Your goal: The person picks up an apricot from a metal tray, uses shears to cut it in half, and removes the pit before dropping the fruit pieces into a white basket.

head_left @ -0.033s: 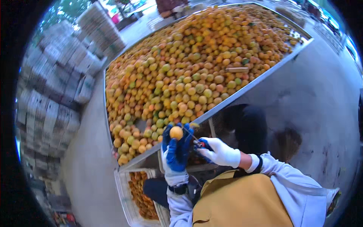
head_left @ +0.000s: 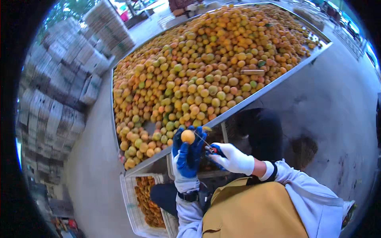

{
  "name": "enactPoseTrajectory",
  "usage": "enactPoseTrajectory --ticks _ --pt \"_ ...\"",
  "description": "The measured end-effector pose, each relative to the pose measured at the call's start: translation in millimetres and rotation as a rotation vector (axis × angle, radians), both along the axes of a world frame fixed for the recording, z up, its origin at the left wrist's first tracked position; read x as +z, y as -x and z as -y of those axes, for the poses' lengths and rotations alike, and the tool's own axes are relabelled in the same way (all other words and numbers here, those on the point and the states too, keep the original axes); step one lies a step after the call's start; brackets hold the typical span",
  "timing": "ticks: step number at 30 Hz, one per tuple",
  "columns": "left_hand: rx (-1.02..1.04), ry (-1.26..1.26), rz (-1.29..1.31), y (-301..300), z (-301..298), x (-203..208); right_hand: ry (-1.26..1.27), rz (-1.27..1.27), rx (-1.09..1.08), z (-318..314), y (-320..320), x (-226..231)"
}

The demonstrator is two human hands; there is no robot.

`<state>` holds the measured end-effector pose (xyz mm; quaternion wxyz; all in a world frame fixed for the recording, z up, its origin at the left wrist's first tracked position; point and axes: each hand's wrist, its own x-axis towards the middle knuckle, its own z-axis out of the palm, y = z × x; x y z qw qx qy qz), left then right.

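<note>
My left hand, in a blue-and-white glove, is cupped around a smooth round orange fruit. Its fingers point up toward the near edge of the fruit-filled table. My right hand, in a white glove with blue fingers, is closed around the red and dark handle of a thin metal tool. The shaft slants up and left toward the fruit; whether it touches is too small to tell. A small yellow-brown piece shows by the left fingertips; what it is, I cannot make out.
A large metal-rimmed table holds a heap of orange and greenish fruits, with a light wooden-looking stick on top. Below left stands a white crate of brown-orange pieces. Stacked crates line the left.
The whole view has shifted slightly, so table and hands appear a little farther right. Both hands keep their grips.
</note>
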<state>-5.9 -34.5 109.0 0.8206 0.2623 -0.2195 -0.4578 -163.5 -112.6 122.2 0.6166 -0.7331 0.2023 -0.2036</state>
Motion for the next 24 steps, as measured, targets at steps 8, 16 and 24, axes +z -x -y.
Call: enactPoseTrajectory --ticks 8,16,24 --pt "-0.023 0.042 -0.019 4.0 -9.8 -0.6 0.089 0.024 0.045 -7.5 -7.4 -7.3" --pt "0.009 -0.086 0.222 0.6 -7.9 6.8 0.292 0.019 0.038 -1.0 -4.1 -9.3" --pt "0.21 -0.231 0.466 8.7 -2.1 -3.6 0.221 -0.023 0.066 4.3 -9.8 -22.8"
